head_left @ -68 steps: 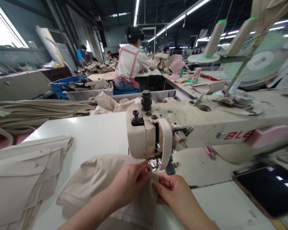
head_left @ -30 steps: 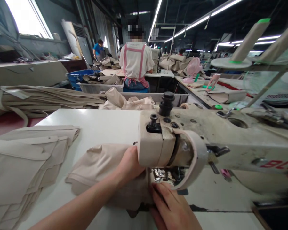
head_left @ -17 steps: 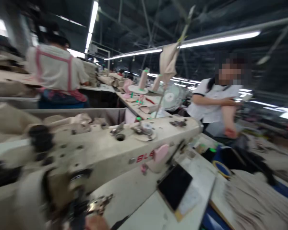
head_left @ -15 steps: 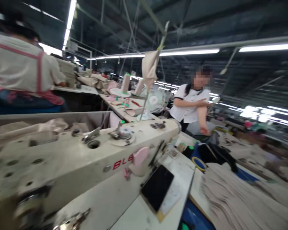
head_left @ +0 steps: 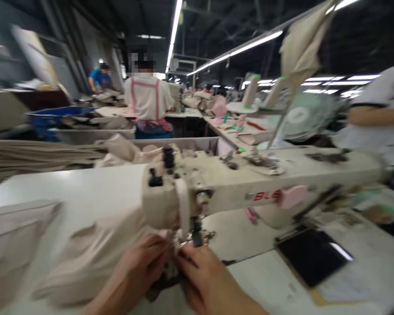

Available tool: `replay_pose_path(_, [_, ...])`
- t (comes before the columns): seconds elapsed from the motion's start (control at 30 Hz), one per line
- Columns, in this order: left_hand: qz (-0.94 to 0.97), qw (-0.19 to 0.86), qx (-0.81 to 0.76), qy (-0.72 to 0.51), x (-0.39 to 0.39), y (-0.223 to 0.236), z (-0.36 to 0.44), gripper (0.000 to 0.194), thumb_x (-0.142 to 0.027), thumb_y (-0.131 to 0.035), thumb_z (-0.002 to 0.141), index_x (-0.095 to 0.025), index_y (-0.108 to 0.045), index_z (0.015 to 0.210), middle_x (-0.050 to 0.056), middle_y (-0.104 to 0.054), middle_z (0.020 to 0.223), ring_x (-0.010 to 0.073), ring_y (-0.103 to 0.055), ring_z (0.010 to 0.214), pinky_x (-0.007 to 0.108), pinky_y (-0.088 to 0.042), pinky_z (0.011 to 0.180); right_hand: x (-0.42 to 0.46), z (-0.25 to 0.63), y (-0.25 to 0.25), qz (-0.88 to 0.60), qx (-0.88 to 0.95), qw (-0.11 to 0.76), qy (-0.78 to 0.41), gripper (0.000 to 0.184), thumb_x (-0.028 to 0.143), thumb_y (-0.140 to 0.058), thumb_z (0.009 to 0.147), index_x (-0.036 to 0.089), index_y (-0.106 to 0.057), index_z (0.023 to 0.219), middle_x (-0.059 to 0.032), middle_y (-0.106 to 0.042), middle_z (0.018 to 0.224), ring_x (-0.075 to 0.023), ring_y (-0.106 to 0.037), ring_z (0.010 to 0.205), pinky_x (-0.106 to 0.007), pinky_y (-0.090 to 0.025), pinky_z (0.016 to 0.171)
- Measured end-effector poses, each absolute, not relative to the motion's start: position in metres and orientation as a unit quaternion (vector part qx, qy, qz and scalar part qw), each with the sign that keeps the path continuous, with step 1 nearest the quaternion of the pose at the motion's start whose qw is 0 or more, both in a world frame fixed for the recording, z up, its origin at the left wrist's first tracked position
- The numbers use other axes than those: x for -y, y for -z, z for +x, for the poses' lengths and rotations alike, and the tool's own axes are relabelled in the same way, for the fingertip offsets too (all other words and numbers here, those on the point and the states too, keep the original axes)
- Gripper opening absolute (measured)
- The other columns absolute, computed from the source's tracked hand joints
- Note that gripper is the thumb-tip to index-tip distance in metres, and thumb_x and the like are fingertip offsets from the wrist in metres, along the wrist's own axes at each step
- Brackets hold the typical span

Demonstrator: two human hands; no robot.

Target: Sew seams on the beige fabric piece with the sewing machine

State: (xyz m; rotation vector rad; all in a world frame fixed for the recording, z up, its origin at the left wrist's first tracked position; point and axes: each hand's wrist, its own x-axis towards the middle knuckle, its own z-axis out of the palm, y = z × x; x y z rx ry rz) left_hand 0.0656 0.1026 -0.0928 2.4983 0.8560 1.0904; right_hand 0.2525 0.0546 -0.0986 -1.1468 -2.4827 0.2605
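Note:
At the needle end of a cream sewing machine (head_left: 230,183), both my hands are close together and slightly blurred. My left hand (head_left: 142,264) is closed, its fingers pinching the edge of a beige fabric piece (head_left: 101,249) that spreads leftward over the table. My right hand (head_left: 208,275) has its fingers curled in beside the presser foot, at the fabric's edge; its fingertips are partly hidden. A pale strip (head_left: 183,205) hangs down the machine head to the spot between my hands.
Right of the machine, a black phone (head_left: 313,253) lies on the table. Another beige piece (head_left: 13,245) is at the left. Behind stands a grey bin (head_left: 190,142) with cloth. A seated person (head_left: 147,96) is ahead, and another person (head_left: 377,118) stands at the right.
The view has swung left and levelled, so the machine's needle end shows. Both my hands, out of sight before, are now at the fabric by the presser foot.

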Motion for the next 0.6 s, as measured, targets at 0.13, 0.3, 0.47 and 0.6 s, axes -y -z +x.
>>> replay_pose_path(0.13, [0.873,0.164,-0.355,-0.293,-0.091,0.104,0.046,0.024,-0.010,-0.052,0.086,-0.018,-0.069,0.101,0.006,-0.068,0.091,0.0184,-0.058,0.084,0.029,-0.050,0.077,-0.056,0.254,0.104,-0.391,0.864,0.238,-0.208,0.054,0.002,-0.049,0.082,0.018,-0.047,0.134,-0.0107,-0.048,0.134,-0.0246,-0.043,0.123,-0.044,-0.039,0.106])
replay_pose_path(0.3, [0.855,0.173,-0.374,-0.314,-0.093,0.103,0.059,0.021,-0.007,-0.053,0.083,-0.018,-0.071,0.089,0.005,-0.068,0.085,0.0176,-0.057,0.079,0.028,-0.047,0.072,-0.062,0.262,0.094,-0.370,0.872,0.196,-0.252,0.055,0.001,-0.044,0.085,0.022,-0.046,0.135,-0.0088,-0.049,0.130,-0.0226,-0.047,0.118,-0.040,-0.043,0.101])
replay_pose_path(0.47, [0.861,0.169,-0.376,-0.299,-0.090,0.106,0.060,0.021,-0.005,-0.054,0.080,-0.020,-0.068,0.084,0.002,-0.069,0.086,0.0193,-0.057,0.081,0.031,-0.045,0.074,-0.067,0.260,0.099,-0.350,0.881,0.221,-0.230,0.051,0.001,-0.039,0.087,0.018,-0.048,0.134,-0.0114,-0.050,0.129,-0.0225,-0.042,0.124,-0.039,-0.040,0.105])
replay_pose_path(0.6, [0.842,0.160,-0.397,-0.328,-0.096,0.104,0.061,0.019,-0.006,-0.057,0.076,-0.020,-0.068,0.080,0.002,-0.070,0.087,0.0198,-0.060,0.080,0.031,-0.048,0.072,-0.066,0.261,0.107,-0.365,0.883,0.239,-0.175,0.054,0.001,-0.040,0.083,0.016,-0.046,0.135,-0.0125,-0.050,0.130,-0.0264,-0.043,0.121,-0.045,-0.040,0.105])
